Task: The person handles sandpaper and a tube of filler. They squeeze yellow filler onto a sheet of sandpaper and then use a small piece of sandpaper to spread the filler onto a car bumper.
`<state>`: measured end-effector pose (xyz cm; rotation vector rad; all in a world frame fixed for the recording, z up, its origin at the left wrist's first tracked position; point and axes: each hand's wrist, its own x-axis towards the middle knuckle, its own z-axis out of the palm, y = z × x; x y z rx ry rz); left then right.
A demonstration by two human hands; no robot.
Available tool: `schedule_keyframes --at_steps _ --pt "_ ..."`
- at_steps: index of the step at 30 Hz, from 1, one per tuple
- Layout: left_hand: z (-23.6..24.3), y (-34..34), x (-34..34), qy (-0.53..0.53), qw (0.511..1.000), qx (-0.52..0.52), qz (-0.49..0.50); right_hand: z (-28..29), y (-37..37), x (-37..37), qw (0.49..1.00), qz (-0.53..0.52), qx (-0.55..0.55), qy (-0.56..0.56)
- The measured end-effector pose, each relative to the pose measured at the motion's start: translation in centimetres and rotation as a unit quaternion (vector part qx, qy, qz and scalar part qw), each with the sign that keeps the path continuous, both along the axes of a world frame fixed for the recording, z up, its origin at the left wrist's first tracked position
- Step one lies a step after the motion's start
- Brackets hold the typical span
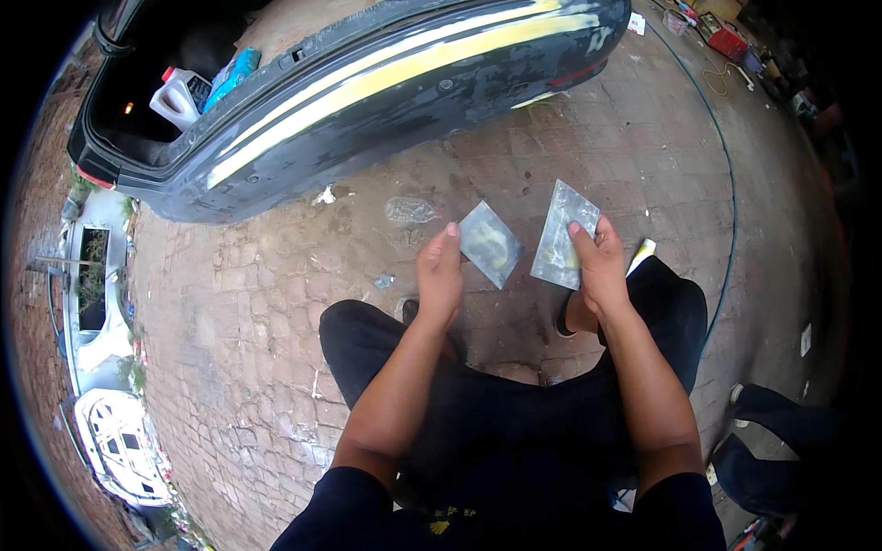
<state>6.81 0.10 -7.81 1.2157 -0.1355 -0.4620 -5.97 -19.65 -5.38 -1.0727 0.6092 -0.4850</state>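
Note:
My left hand (440, 273) is closed on the left corner of a flat, square grey putty plate (490, 246) with a pale yellow smear in its middle. Pinched between thumb and fingers of my right hand (598, 262) is a second flat grey putty plate (558, 237), streaked whitish and pale yellow. The two plates are held a short gap apart, above the brick ground between my knees. Beyond them stands the dark rear of a car (404, 119), its sanded surface crossed by pale yellow filler bands (367, 83).
A clear plastic bottle (412, 210) lies on the bricks. A white-and-yellow tube (641, 255) shows beside my right knee. In the car's open boot are a white jug (176, 101) and a blue bag (232, 77). A hose (726, 174) runs along the right; another person's legs (772, 450) are lower right.

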Motion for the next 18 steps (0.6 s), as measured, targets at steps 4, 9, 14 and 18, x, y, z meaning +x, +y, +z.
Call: schedule_keyframes --at_steps 4,9,14,18 --pt "0.7 -0.5 -1.3 -0.001 0.995 0.016 -0.102 -2.3 1.7 0.6 0.999 -0.035 0.004 0.019" --pt "0.0 -0.9 -2.6 -0.118 0.96 0.121 -0.225 -3.4 3.6 -0.5 0.953 0.143 -0.228 0.14" --pt "0.6 -0.6 -2.7 -0.069 0.966 0.091 -0.232 -0.8 2.0 1.2 0.998 -0.029 -0.012 0.045" --pt "0.8 -1.5 -3.3 -0.085 0.967 0.09 -0.224 -3.3 3.8 0.3 0.985 0.113 -0.123 0.039"
